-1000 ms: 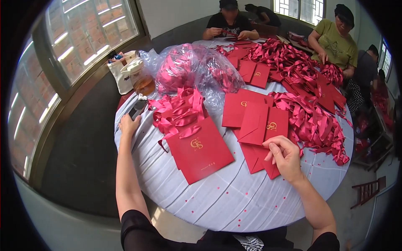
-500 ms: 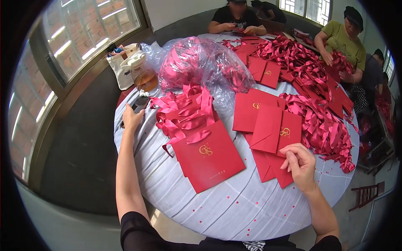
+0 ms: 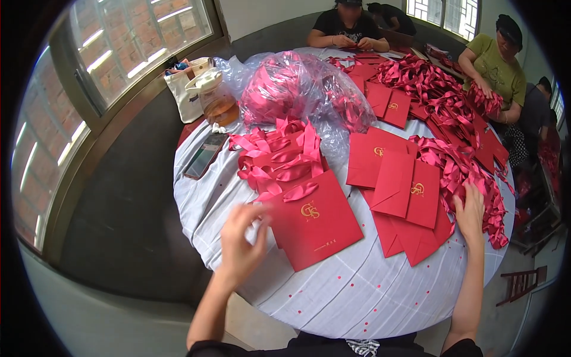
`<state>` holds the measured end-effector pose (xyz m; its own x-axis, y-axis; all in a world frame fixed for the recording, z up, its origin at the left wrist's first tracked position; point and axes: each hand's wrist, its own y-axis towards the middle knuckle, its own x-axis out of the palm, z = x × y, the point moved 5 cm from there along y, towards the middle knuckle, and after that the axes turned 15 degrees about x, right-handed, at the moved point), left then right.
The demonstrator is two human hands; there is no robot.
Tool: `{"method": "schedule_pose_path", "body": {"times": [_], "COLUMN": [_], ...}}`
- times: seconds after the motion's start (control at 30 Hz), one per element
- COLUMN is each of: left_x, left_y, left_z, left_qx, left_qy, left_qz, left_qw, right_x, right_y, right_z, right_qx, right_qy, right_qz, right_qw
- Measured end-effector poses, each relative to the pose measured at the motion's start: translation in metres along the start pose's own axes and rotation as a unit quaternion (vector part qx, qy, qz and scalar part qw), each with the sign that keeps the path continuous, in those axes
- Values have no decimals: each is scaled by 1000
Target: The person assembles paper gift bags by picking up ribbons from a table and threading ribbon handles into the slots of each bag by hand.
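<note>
My left hand (image 3: 242,243) is over the table's near left, blurred by motion. Its fingers are bent but apart, with nothing seen in them. Just beside it lies a stack of red paper bags (image 3: 318,223) with pink ribbon handles (image 3: 279,160) at the far end. On the right, my right hand (image 3: 471,215) reaches into a heap of pink ribbons (image 3: 446,160). Its fingers are stretched out and apart, touching the ribbons; the fingertips are partly hidden. Flat folded red bags (image 3: 407,187) overlap to the left of that hand.
A phone (image 3: 206,156) lies at the table's left edge. Behind it stand a jug of amber liquid (image 3: 220,110) and a cloth bag (image 3: 183,95). A clear plastic sack (image 3: 291,89) of ribbons fills the back middle. Two people (image 3: 496,59) (image 3: 348,30) work across the table.
My left hand has left the phone and come nearer, toward the bag stack. My right hand has moved from the folded bags rightward to the ribbon heap.
</note>
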<state>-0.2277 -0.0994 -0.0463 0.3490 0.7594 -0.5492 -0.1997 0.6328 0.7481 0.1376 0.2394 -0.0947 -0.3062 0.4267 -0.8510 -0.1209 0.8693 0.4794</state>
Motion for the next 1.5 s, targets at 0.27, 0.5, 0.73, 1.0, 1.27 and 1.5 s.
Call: {"method": "schedule_pose_path", "body": {"times": [0.27,0.5,0.73,1.0,1.27,1.5], "left_x": [16,16,14,10,4,16], "left_y": [-61,-59,-57,-58,-53,-8], "left_z": [20,19,23,22,31,112], "left_qx": [-196,-205,-170,-192,-135,68], "left_qy": [-112,-137,-131,-159,-151,-289], "left_qz": [-22,3,15,22,72,-91], "left_qw": [974,969,977,968,977,950], "right_x": [0,-12,-21,-47,-137,-177], "right_y": [1,11,13,12,-18,-130], "right_z": [-13,-5,-12,-9,-17,-188], "right_qx": [-11,-29,-45,-31,47,-443], "right_qy": [35,146,139,303,474,269], "right_qz": [-4,46,47,106,174,-64], "right_qw": [999,988,988,946,862,853]}}
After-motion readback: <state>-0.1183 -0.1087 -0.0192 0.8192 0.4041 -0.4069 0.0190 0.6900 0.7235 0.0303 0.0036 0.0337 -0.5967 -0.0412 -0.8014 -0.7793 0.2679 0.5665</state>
